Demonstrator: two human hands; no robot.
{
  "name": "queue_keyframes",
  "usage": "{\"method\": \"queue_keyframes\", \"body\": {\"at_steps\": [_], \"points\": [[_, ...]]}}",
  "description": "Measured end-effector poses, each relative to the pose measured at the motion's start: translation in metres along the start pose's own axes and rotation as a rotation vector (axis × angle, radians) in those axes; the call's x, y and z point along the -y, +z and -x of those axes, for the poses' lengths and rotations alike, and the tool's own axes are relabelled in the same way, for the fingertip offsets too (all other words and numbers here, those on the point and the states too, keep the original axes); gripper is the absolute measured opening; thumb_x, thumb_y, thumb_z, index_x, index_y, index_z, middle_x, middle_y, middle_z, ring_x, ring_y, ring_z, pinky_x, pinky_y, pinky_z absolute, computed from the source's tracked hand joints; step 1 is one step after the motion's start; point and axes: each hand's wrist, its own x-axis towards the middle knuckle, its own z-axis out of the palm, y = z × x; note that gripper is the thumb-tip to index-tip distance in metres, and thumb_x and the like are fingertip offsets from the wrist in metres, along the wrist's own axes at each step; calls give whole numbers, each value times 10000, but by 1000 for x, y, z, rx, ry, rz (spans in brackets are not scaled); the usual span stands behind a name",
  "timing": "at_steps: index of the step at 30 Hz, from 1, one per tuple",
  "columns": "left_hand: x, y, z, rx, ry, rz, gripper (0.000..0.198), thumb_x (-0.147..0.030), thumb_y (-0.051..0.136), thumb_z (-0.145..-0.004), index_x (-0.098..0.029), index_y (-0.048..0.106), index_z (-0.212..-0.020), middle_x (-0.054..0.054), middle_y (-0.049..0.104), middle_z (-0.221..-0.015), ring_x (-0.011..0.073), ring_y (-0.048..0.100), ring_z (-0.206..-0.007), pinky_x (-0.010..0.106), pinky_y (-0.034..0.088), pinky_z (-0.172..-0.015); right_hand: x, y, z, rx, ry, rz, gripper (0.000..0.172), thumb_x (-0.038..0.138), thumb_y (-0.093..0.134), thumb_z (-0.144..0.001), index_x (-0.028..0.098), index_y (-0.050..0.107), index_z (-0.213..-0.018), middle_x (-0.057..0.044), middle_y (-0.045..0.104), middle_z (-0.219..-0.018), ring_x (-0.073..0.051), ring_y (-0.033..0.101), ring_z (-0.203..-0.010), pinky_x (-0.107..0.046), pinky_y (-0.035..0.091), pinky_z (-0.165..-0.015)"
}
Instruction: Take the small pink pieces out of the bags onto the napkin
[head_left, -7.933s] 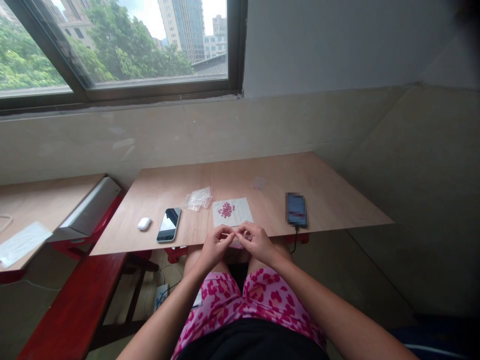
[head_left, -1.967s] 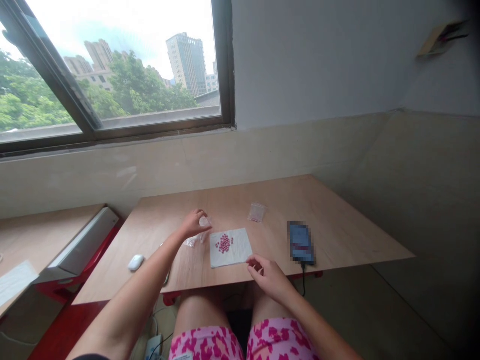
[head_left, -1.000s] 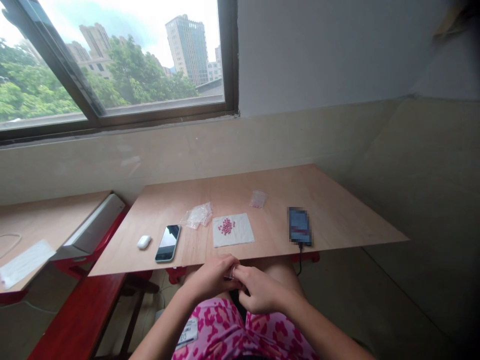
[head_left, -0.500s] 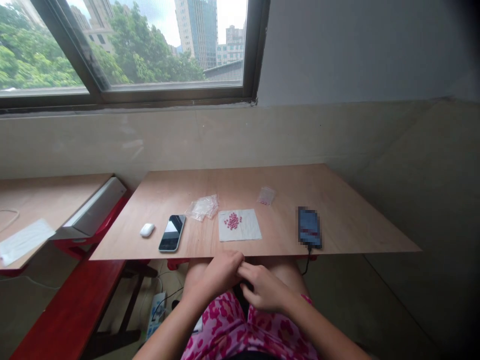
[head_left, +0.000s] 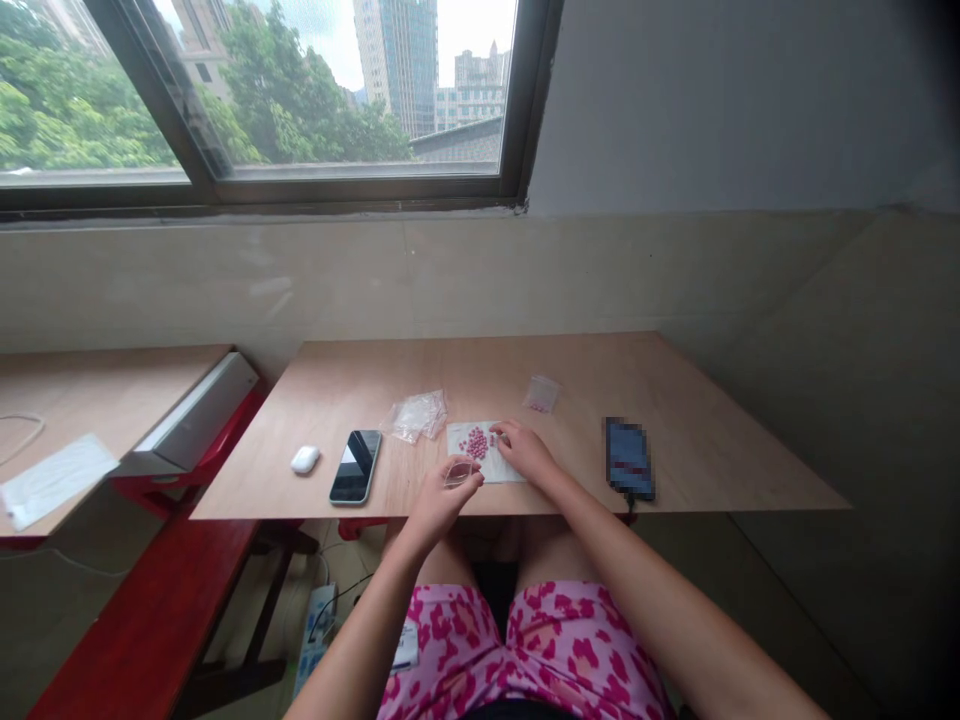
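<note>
My left hand is at the table's front edge, just below the white cloth or paper sheet. Its fingers are curled together, holding a thin pale cord that forms a loop. A cluster of small pink beads lies on the sheet. From the right, my right hand rests over the sheet, fingers bent and slightly apart, with their tips beside the beads at the cluster's right edge. I see nothing held between those fingertips.
Clear plastic bags lie behind the sheet on the left; a small bag with pink beads lies behind on the right. A phone and white earbud case are at left. A cabled, blurred-out device is at right.
Both hands were together over my lap. They have moved forward and apart: the right onto the sheet beside the beads, the left up to the table edge with the cord now showing.
</note>
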Motion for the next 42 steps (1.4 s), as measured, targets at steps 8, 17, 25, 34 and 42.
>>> {"method": "queue_keyframes", "body": {"at_steps": [8, 17, 25, 34, 42], "points": [[9, 0, -8, -65, 6, -7, 329, -479, 745, -793, -187, 606, -848, 31, 661, -829, 210, 632, -833, 327, 480, -817, -3, 5, -5, 89, -26, 108, 227, 176, 560, -981, 180, 734, -1126, -99, 675, -1139, -188, 643, -981, -255, 435, -898], [14, -1, -9, -40, 39, -46, 271, -416, 733, -816, -189, 612, -901, 25, 664, -874, 212, 629, -867, 337, 466, -852, 19, -18, -2, -40, 50, -120, 174, 249, 561, -950, 148, 703, -939, -85, 726, -940, -191, 658, -841, -279, 487, -794], [27, -1, -12, -60, 38, -30, 297, -406, 748, -799, -173, 640, -947, 67, 701, -938, 243, 664, -922, 381, 495, -885, 82, -37, 20, 164, -178, -387, 211, 362, 630, -921, 187, 740, -960, -34, 747, -845, -169, 663, -745, -252, 487, -690], [18, -8, -11, -143, -70, 220, 367, -425, 811, -721, -167, 631, -908, 44, 689, -838, 200, 684, -788, 358, 538, -826, 10, -7, -7, 69, 59, 63, 182, 185, 635, -895, 147, 767, -1014, -113, 765, -1004, -224, 675, -926, -278, 461, -850], [16, -6, -13, -136, -89, 248, 402, -440, 827, -707, -157, 639, -921, 42, 685, -792, 195, 677, -747, 347, 525, -795, 6, 6, -7, 94, 36, 147, 157, 207, 631, -912, 167, 758, -997, -101, 731, -1033, -221, 636, -963, -274, 425, -865]]}}
